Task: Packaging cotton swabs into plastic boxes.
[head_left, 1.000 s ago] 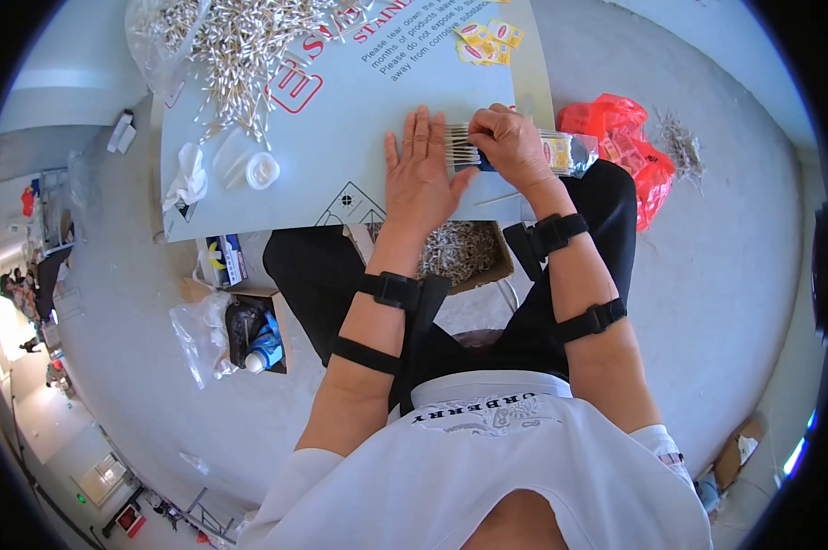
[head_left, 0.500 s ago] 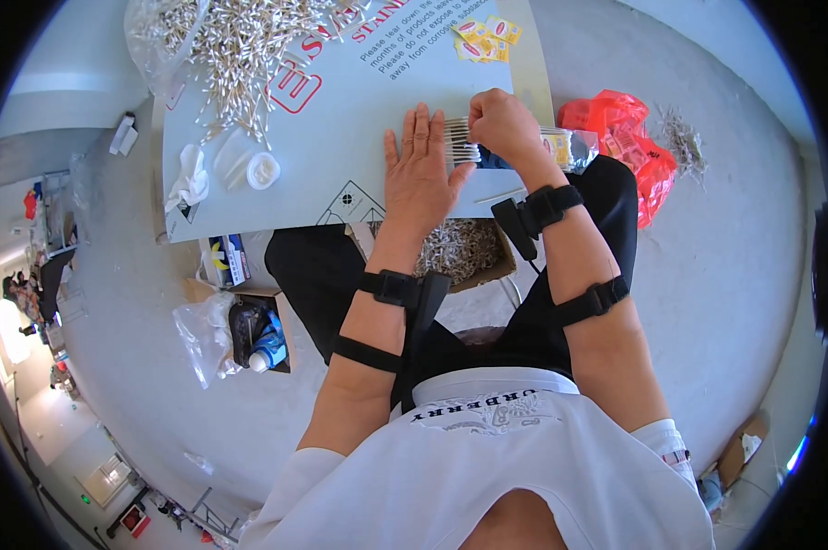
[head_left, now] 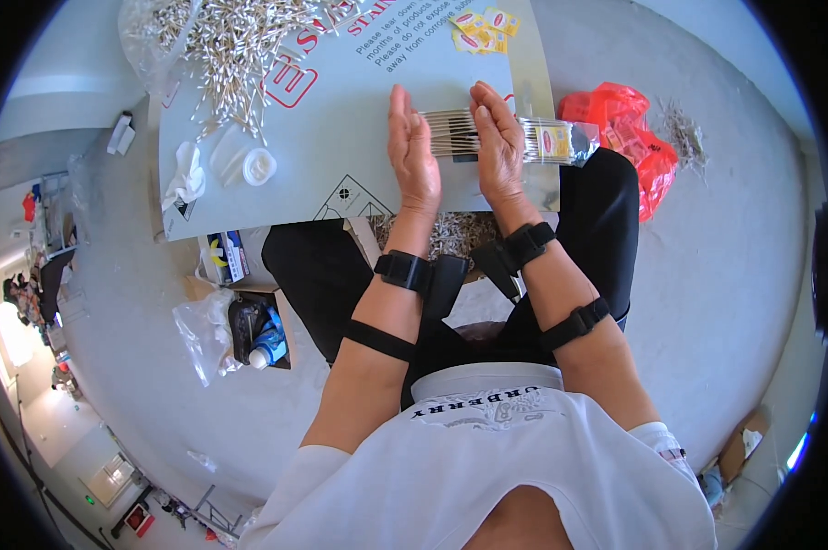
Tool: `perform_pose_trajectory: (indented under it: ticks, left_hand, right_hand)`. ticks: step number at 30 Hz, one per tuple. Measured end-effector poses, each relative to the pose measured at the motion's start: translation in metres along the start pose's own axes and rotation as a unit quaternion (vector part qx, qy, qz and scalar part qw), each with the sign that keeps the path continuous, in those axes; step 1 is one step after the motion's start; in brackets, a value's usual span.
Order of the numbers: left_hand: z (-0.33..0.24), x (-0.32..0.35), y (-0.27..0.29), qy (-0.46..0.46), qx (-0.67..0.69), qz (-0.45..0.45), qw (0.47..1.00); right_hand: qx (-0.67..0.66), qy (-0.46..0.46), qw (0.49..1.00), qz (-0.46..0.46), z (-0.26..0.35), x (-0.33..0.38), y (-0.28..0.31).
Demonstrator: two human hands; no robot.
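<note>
A flat layer of cotton swabs (head_left: 452,134) lies side by side on the board-topped table, their ends pointing left and right. My left hand (head_left: 412,156) stands on edge at their left ends, fingers stretched out and palm facing inward. Across the swabs' right part, my right hand (head_left: 499,147) is also on edge with straight fingers, hiding some of them. Neither hand grips anything. To the right of that hand lies a clear plastic packet (head_left: 570,142) with a yellow label card, reaching past the table's right edge. Whether the swabs run into the packet is hidden.
A big heap of loose swabs (head_left: 235,78) spills from a clear bag at the far left. Yellow label cards (head_left: 483,32) lie at the back right. A white tape roll (head_left: 259,167) sits on the left. A red plastic bag (head_left: 616,128) is beyond the right edge.
My right hand has gone from closed fingers to a straight, upright palm. My left hand has turned from lying flat on the table onto its edge beside the swabs.
</note>
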State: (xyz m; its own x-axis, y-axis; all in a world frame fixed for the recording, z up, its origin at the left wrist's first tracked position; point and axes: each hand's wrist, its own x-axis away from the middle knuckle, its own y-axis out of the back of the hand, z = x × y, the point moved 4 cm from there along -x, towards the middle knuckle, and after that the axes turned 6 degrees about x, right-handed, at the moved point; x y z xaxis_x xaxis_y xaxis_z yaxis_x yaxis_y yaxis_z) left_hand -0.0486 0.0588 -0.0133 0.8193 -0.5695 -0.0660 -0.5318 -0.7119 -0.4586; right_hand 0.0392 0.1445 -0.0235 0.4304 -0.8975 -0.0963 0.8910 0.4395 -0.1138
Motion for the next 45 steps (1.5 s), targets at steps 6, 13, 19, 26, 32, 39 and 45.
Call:
perform_pose_trajectory:
  ticks: [6,13,19,26,32,39,45]
  left_hand:
    - [-0.027,-0.005,0.018,-0.093,-0.269,0.06,0.957]
    - [-0.038,-0.007,0.006,-0.153,-0.536,0.166,0.813]
    - [-0.037,-0.007,0.001,-0.179,-0.553,0.184,0.793]
    - [-0.034,-0.015,-0.003,-0.203,-0.579,0.206,0.762]
    - [-0.036,-0.011,-0.002,-0.224,-0.567,0.183,0.771]
    - [-0.032,0.006,-0.009,-0.172,-0.594,0.276,0.736]
    - [-0.019,0.005,0.005,-0.119,-0.424,0.174,0.881]
  right_hand:
    - [0.161,0.067,0.985,0.008,0.014,0.001,0.016]
    - [0.404,0.158,0.899,0.065,0.033,0.012,0.012]
    - [0.431,0.169,0.883,0.08,0.033,0.011,0.011]
    - [0.414,0.163,0.889,0.104,0.032,0.011,0.014]
    - [0.358,0.135,0.921,0.081,0.032,0.011,0.016]
    - [0.19,0.078,0.978,-0.017,0.021,0.003,0.027]
    - [0.051,0.021,0.998,-0.02,0.015,0.009,0.016]
